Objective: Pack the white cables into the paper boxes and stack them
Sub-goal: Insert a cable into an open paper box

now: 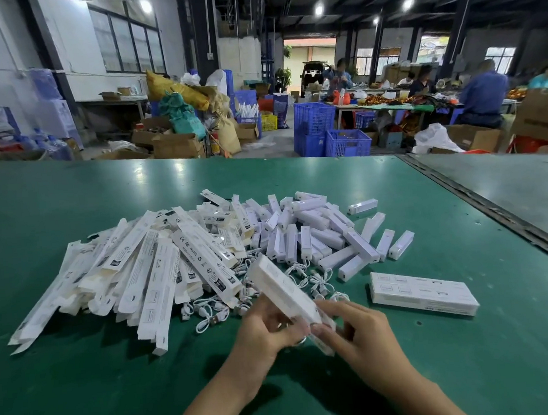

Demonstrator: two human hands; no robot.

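**A:** Status?

**B:** Both hands are close together, clamped on 1 paper box (283, 284). It's held off the counter (84, 382), tilted, far end pointing up at the pile. Left hand (268, 324) grips the side near the low end. Right hand (362, 327) pinches the low end, probably closing the flap. Can't tell if a cable is inside.

**A:** Where are the cables?

**B:** Loose white cables (320, 280) lie on the counter just beyond the hands. They sit between the flat box blanks (147, 268) on the left and a heap of short white boxes (300, 234) behind. Packed stack (423, 292) lies flat to the right, apart from the heap.

**A:** Handling?

**B:** The box looks light, made of thin card that dents easily, and glossy, so it could slip. Hold it by the long edges near the open end, not the broad faces. The cables look soft, light and springy, in small coils. Pinch a coil at its middle so the loops stay together.
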